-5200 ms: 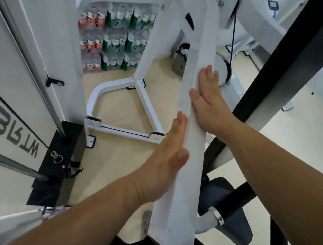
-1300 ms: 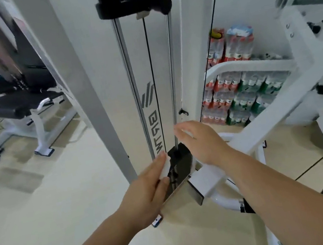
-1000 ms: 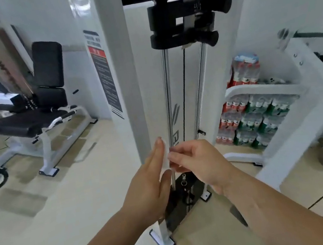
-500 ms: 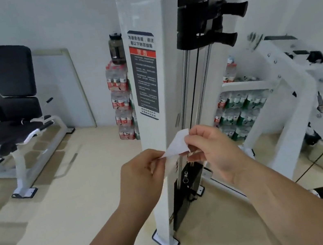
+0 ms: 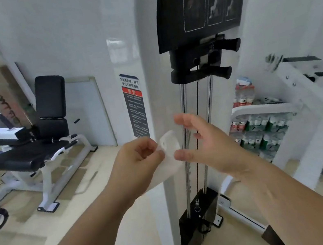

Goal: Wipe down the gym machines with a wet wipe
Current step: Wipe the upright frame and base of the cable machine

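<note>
You are facing the white upright (image 5: 157, 92) of the shoulder press machine, with both hands raised just in front of it. Your left hand (image 5: 137, 163) is curling into a loose fist and pinching the wet wipe (image 5: 169, 147) between thumb and fingers. The wipe is bunching up at the top beside your knuckles, and its lower part is trailing down under your wrist. It is hanging in the air between your two hands, close to the upright; whether it is touching the paint cannot be told.

Your right hand (image 5: 208, 146) is spreading wide, its fingers relaxed and apart and gripping nothing. Its thumb tip is sitting right at the wipe's edge, though contact there is too blurred to call.

Behind your right hand, two chrome guide rods (image 5: 185, 116) are running down from a black carriage (image 5: 198, 66) to the dark weight stack (image 5: 198, 224) at the floor. A black placard (image 5: 199, 1) reading SHOULDER PRESS is topping the machine, and a warning sticker (image 5: 134, 105) is showing on the upright's side. A black padded bench (image 5: 26, 157) is standing at left, and shrink-wrapped bottle packs (image 5: 261, 132) are piling up at right.
</note>
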Demonstrator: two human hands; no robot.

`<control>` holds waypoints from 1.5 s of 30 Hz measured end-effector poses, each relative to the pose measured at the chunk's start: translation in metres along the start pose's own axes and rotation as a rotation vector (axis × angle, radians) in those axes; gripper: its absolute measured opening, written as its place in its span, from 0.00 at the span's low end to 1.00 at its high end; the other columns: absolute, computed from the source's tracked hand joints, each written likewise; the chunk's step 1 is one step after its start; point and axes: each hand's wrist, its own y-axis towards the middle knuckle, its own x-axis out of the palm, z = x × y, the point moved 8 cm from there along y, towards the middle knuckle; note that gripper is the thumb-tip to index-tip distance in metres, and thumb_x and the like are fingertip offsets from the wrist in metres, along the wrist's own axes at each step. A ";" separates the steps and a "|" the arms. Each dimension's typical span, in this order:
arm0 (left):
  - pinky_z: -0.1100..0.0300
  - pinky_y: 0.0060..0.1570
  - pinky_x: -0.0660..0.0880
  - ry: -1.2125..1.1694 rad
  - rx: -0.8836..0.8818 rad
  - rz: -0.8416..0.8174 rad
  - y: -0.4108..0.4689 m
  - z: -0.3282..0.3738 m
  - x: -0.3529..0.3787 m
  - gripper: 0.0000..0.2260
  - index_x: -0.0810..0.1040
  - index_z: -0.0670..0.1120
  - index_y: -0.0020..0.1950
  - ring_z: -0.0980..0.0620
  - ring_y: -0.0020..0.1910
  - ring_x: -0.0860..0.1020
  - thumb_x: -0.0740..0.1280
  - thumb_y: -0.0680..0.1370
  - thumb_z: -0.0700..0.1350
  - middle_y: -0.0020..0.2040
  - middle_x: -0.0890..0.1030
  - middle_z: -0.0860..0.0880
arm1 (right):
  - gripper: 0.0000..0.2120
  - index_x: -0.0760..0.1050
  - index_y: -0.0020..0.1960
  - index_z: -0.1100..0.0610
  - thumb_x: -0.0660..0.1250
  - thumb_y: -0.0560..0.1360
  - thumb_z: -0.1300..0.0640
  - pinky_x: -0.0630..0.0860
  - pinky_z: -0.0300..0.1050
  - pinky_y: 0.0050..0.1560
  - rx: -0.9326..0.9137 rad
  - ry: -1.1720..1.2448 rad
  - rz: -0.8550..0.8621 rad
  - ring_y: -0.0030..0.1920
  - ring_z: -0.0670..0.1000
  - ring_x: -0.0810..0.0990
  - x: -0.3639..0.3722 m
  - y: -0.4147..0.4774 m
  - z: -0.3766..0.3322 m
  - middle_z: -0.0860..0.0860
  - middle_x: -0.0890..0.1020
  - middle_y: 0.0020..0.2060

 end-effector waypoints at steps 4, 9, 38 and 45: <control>0.61 0.36 0.70 0.156 0.069 -0.070 0.012 0.034 0.019 0.08 0.79 0.48 0.39 0.56 0.32 0.74 0.70 0.77 0.46 0.35 0.82 0.49 | 0.32 0.72 0.72 0.37 0.78 0.70 0.41 0.67 0.41 0.72 -0.145 -0.175 -0.071 0.66 0.31 0.71 -0.024 0.016 -0.003 0.33 0.77 0.63; 0.70 0.38 0.74 0.447 0.141 -0.144 0.018 0.078 0.031 0.07 0.82 0.54 0.41 0.60 0.37 0.79 0.73 0.77 0.44 0.39 0.84 0.56 | 0.28 0.68 0.75 0.37 0.72 0.79 0.52 0.67 0.34 0.69 -0.292 -0.117 -0.156 0.69 0.34 0.68 -0.050 0.030 -0.017 0.33 0.72 0.69; 0.46 0.70 0.71 0.711 0.484 -0.011 0.019 0.139 -0.020 0.06 0.84 0.59 0.39 0.60 0.73 0.70 0.75 0.70 0.60 0.72 0.70 0.67 | 0.10 0.83 0.50 0.53 0.65 0.84 0.52 0.83 0.41 0.39 -0.304 0.291 0.253 0.43 0.46 0.85 -0.130 0.082 -0.073 0.48 0.86 0.42; 0.60 0.47 0.81 0.549 0.462 0.487 0.031 0.175 -0.030 0.25 0.79 0.55 0.57 0.62 0.47 0.81 0.72 0.68 0.70 0.49 0.82 0.61 | 0.16 0.79 0.41 0.60 0.68 0.81 0.49 0.76 0.47 0.36 -0.586 0.037 0.042 0.35 0.55 0.79 -0.127 0.076 -0.136 0.55 0.79 0.35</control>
